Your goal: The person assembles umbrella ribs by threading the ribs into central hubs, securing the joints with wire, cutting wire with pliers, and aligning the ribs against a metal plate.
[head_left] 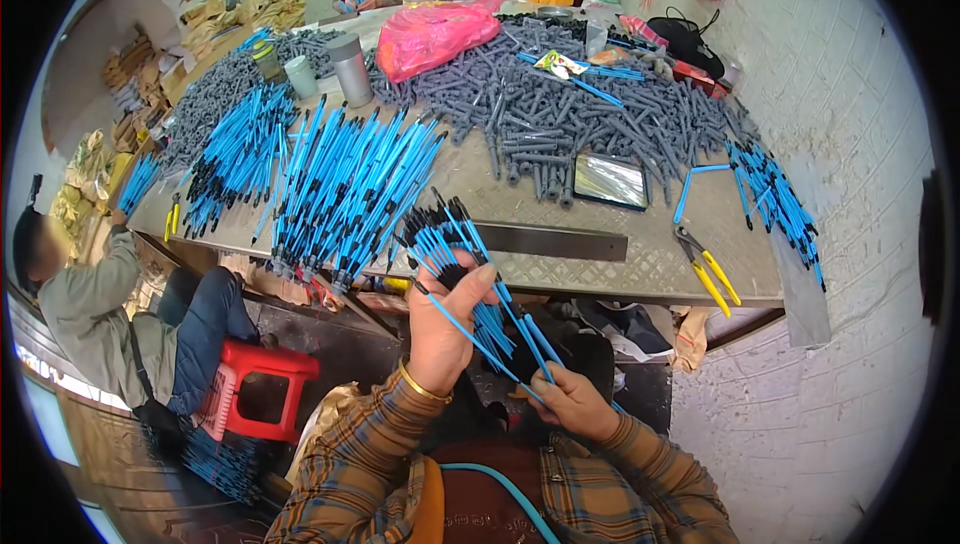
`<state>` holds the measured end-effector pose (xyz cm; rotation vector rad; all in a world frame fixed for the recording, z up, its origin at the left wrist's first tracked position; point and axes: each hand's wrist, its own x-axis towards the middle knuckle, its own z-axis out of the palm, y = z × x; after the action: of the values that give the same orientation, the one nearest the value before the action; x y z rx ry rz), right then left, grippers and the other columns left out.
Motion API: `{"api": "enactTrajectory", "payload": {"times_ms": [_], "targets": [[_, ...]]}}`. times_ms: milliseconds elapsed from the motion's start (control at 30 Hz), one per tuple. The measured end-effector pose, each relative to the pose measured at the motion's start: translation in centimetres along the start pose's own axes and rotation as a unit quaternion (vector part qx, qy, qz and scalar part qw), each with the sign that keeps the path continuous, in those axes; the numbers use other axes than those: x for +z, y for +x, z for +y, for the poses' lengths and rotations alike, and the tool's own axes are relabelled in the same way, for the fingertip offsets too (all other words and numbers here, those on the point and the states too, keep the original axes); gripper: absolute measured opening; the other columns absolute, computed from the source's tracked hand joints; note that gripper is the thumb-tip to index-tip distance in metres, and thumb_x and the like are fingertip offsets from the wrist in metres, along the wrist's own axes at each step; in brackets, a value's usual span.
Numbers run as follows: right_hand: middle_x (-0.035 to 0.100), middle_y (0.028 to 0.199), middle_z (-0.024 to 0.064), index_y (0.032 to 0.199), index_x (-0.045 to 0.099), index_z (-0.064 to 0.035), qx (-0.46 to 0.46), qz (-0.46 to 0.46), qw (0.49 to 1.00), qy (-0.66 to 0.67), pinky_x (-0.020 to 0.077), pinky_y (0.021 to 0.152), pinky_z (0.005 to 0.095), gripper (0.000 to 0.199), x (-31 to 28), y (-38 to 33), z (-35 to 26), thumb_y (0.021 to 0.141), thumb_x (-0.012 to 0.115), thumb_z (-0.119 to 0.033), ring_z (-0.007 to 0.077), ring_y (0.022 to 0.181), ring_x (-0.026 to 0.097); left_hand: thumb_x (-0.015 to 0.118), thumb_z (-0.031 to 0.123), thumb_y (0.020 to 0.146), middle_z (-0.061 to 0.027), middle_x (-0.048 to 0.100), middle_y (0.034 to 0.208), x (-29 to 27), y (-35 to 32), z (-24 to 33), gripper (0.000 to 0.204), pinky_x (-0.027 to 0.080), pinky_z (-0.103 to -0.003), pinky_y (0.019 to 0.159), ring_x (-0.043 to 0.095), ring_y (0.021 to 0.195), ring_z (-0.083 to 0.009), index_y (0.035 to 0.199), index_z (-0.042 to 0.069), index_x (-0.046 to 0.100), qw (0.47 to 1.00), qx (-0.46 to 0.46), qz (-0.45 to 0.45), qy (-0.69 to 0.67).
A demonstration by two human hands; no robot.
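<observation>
My left hand (pixel 443 332) is closed around a bundle of thin blue tubes (pixel 432 244) with black fittings at their upper ends, held in front of the table's near edge. Lower and to the right, my right hand (pixel 578 404) pinches the lower ends of a few long blue tubes (pixel 532 336) that slant down from the bundle. Just beyond the bundle, a wide heap of similar blue tubes with black ends (pixel 350 179) lies on the table (pixel 470 179). A dark flat metal bar (pixel 550 242) rests at the near edge, behind my hands.
Yellow-handled pliers (pixel 712 274) lie at the near right edge. Past them, more blue tubes (pixel 775 199) overhang the corner. Grey ribbed plugs (pixel 590 119) are heaped behind a dark-framed shiny panel (pixel 610 181). A person (pixel 100 289) sits left near a red stool (pixel 262 389).
</observation>
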<state>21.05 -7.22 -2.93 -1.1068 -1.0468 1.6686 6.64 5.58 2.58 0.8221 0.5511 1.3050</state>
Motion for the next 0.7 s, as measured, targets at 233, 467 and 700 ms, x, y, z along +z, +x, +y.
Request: {"api": "enactTrajectory", "payload": {"times_ms": [233, 467, 700], "targets": [[0.048, 0.073, 0.0006, 0.100, 0.046, -0.0051, -0.024, 0.030, 0.999, -0.016, 0.0357, 0.050, 0.0195, 0.013, 0.0, -0.1, 0.7, 0.093, 0.044, -0.017, 0.0053, 0.057, 0.041, 0.057, 0.000, 0.082, -0.0046, 0.057, 0.076, 0.9, 0.4, -0.6, 0.012, 0.045, -0.026, 0.059, 0.055, 0.064, -0.0140, 0.092, 0.006, 0.053, 0.998, 0.037, 0.037, 0.017], [0.050, 0.074, 0.0004, 0.115, 0.045, -0.0034, -0.194, 0.155, 0.948, -0.197, 0.0394, 0.058, 0.0216, 0.028, 0.4, -0.2, 0.7, 0.090, 0.049, -0.015, 0.0061, 0.063, 0.045, 0.054, 0.005, 0.086, -0.0055, 0.057, 0.075, 0.3, 0.1, 0.0, 0.008, 0.043, -0.026, 0.059, 0.053, 0.063, -0.0149, 0.093, 0.006, 0.054, 0.999, 0.034, 0.028, -0.017], [0.058, 0.079, 0.0064, 0.113, 0.049, -0.0013, -0.173, 0.199, 0.930, -0.256, 0.0442, 0.062, 0.0252, 0.031, -0.7, 0.2, 1.7, 0.086, 0.055, -0.015, 0.0139, 0.067, 0.055, 0.056, 0.008, 0.086, -0.0066, 0.059, 0.075, -2.8, 0.3, 1.5, 0.008, 0.046, -0.029, 0.061, 0.056, 0.064, -0.0155, 0.095, 0.007, 0.056, 0.967, -0.124, -0.158, -0.156]]}}
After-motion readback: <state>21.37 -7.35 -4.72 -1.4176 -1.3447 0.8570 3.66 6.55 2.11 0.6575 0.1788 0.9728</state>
